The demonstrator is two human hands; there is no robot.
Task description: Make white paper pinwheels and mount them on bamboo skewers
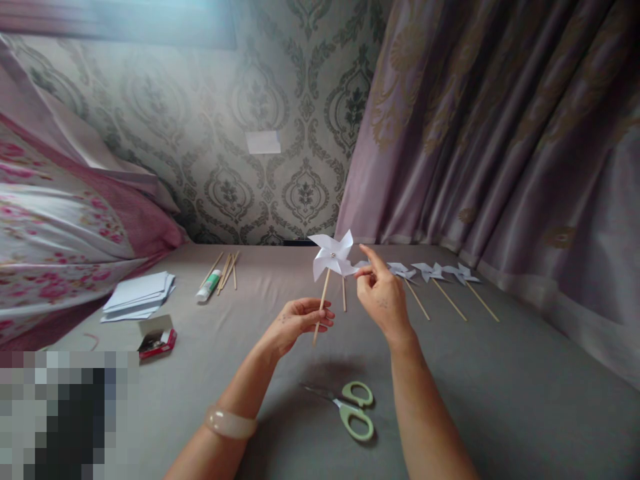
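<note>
A white paper pinwheel (pixel 342 248) on a thin wooden stick stands almost upright, tilted slightly, with a small shiny pin at its centre. My left hand (pixel 300 321) is closed round the lower part of the stick. Close to the right-hand blade is my right hand (pixel 383 290), its index finger stretched out and apart from the thumb, the other fingers curled. Whether it touches the blade tip I cannot tell. Below both hands lie scissors (pixel 359 415) with pale green handles, blades pointing left.
Several finished pinwheels (pixel 431 271) lie in a row at the right, one partly hidden behind my right hand. On the left are a stack of white paper (pixel 137 297), a glue tube (pixel 209 287), loose wooden sticks (pixel 229 272) and an open red box (pixel 159 341) of small items.
</note>
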